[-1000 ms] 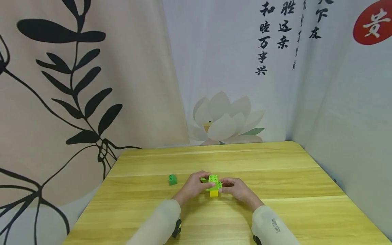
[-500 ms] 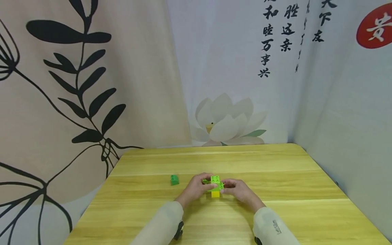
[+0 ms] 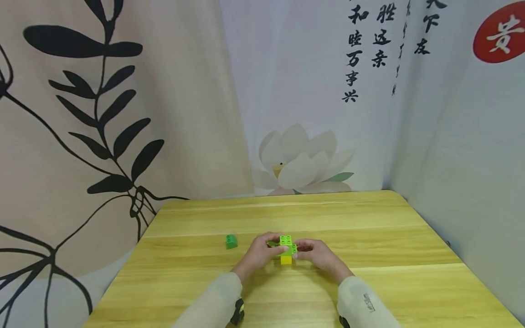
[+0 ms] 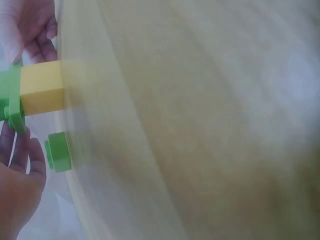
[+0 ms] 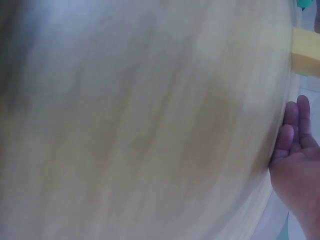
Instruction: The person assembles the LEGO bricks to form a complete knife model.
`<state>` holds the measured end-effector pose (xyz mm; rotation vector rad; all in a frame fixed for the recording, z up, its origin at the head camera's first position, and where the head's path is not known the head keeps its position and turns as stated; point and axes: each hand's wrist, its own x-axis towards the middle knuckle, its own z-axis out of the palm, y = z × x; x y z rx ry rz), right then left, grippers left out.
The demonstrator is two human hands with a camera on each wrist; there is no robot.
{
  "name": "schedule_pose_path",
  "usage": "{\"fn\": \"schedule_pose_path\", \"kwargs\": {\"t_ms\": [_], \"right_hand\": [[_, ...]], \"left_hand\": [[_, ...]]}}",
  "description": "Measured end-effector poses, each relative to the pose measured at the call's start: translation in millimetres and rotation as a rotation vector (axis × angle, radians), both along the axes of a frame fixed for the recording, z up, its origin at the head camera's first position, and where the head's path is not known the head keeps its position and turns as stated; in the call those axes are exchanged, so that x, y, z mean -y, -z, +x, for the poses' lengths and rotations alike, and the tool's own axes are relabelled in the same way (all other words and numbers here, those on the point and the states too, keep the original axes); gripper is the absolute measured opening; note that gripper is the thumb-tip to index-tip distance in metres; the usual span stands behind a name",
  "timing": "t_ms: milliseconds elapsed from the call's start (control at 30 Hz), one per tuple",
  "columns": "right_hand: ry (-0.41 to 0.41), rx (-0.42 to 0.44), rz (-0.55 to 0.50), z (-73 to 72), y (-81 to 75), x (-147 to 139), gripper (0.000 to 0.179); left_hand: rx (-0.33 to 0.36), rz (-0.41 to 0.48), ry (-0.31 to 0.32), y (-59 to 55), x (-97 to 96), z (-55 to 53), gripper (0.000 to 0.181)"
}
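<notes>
Your left hand (image 3: 259, 250) and right hand (image 3: 319, 253) pinch light-green bricks (image 3: 286, 241) atop yellow block (image 3: 286, 260). Dark-green brick (image 3: 231, 242) lies left of yellow block.

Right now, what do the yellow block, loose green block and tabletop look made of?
Yellow block: likely plastic, smooth and matte-looking; flat, evenly coloured sides.
Loose green block: likely smooth molded plastic; raised studs, uniform colour.
Tabletop: wood or wood-look laminate, smooth-looking; streaky grain, but can't tell which.

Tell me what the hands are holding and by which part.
A block stack. The left hand and the right hand grip opposite ends of its wide green piece, just above the yellow block.
</notes>
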<state>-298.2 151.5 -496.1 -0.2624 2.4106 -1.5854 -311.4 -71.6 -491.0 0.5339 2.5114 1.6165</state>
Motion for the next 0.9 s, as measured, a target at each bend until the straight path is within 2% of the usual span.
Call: {"fn": "schedule_pose_path", "kwargs": {"t_ms": [167, 333, 567, 900], "right_hand": [[-0.013, -0.002, -0.026, 0.6, -1.2, 0.7, 0.044], [-0.002, -0.001, -0.027, 0.2, 0.3, 1.1, 0.044], [0.0, -0.009, -0.028, -0.4, 2.1, 1.0, 0.044], [0.014, 0.0, -0.029, -1.9, 3.2, 0.8, 0.044]], "left_hand": [[0.024, 0.002, -0.011, 0.8, 4.6, -0.3, 0.041], [0.026, 0.029, -0.009, -4.7, 9.1, -1.5, 0.048], [0.04, 0.024, -0.005, -7.5, 10.5, -2.5, 0.036], [-0.007, 0.027, -0.001, -0.7, 2.9, -1.3, 0.026]]}}
